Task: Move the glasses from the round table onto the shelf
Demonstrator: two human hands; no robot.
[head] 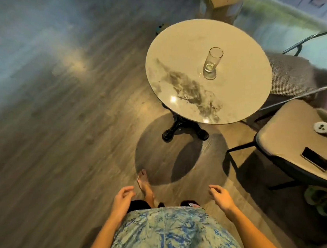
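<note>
One tall clear glass [212, 63] stands upright on the round marble-patterned table [182, 46], right of its middle. No shelf is in view. My left hand [122, 198] hangs low in front of my body, fingers loosely curled and holding nothing. My right hand [220, 197] is also low, fingers slightly spread and holding nothing. Both hands are well short of the table, over the wooden floor. One bare foot [145, 184] is stepping forward between them.
The table stands on a black pedestal base [185, 131]. To the right are chairs; the near one [284, 137] carries a phone [314, 159] and a white controller [325, 130]. A cardboard box [221, 4] stands behind the table. Open wooden floor lies to the left.
</note>
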